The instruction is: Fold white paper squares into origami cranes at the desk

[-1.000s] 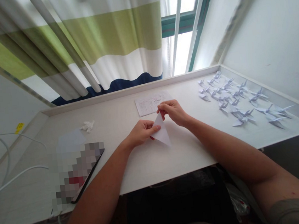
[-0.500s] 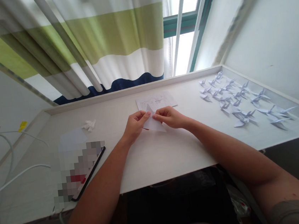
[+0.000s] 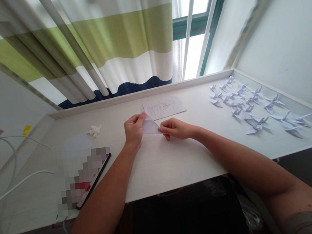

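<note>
A small white sheet of folded paper (image 3: 149, 126), roughly triangular, is held above the table between both hands. My left hand (image 3: 134, 128) pinches its left side, thumb on top near the upper corner. At the lower right corner, my right hand (image 3: 174, 128) grips the paper between thumb and curled fingers. Just beyond the hands lies a flat printed or written sheet (image 3: 166, 106). Several folded white paper cranes (image 3: 251, 103) stand in a group at the right of the table.
On the white table (image 3: 175, 167), a dark-edged tablet or phone (image 3: 94, 179), partly blurred out, lies left of my left forearm. Behind it are loose white paper (image 3: 76, 144) and a crumpled tissue (image 3: 94, 131). White cables (image 3: 19, 191) loop at the far left. A raised rim (image 3: 142, 95) runs along the back.
The paper has turned in my hands. My left hand has shifted left and grips its left side, while my right hand has moved slightly down to the lower right corner.
</note>
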